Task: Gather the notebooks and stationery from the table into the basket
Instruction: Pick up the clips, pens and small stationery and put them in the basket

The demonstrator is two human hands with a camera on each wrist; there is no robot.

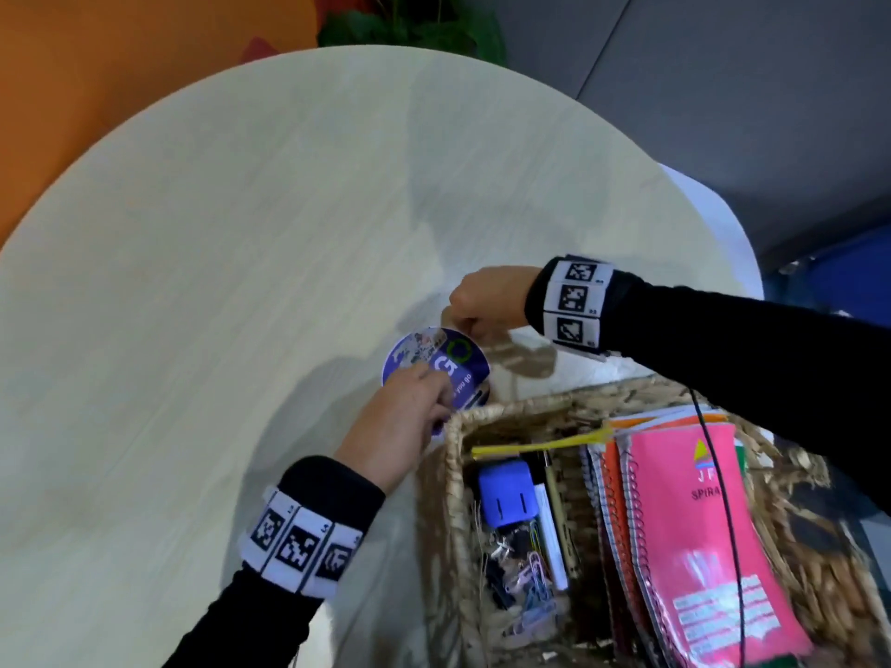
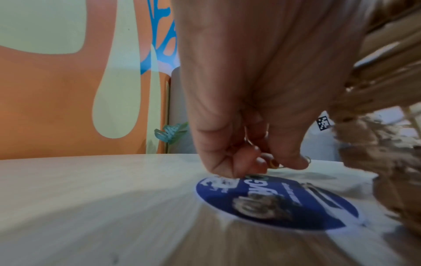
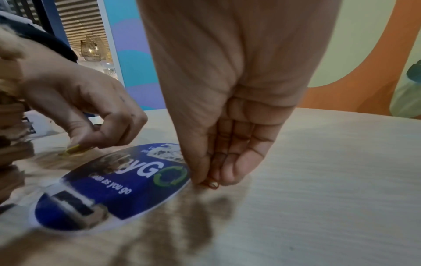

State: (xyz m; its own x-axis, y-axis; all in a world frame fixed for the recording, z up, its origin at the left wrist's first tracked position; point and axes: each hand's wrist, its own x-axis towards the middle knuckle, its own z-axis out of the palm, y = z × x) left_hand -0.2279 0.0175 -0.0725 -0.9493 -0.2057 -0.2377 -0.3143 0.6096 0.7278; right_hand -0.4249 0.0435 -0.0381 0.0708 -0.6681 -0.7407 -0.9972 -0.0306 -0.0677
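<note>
A woven basket point(image 1: 506, 409) stands at the table's near right, holding a pink spiral notebook point(image 1: 699, 523), other notebooks, a blue stapler-like block point(image 1: 506, 494), pens and loose clips point(image 1: 525, 585). Just left of it a round blue sticker point(image 1: 434, 364) lies flat on the table. My left hand point(image 1: 410, 412) is over the sticker's near side and pinches a small yellow item point(image 3: 74, 149) between thumb and forefinger. My right hand point(image 1: 487, 301) points down at the sticker's far edge. Its fingertips point(image 3: 205, 178) pinch a tiny red and white thing point(image 3: 213, 184).
The pale round table point(image 1: 241, 233) stretches left and away from me. A white surface point(image 1: 713, 219) adjoins its right edge. A plant point(image 1: 410, 26) and an orange wall stand behind. The basket wall point(image 2: 387, 90) is close to my left hand.
</note>
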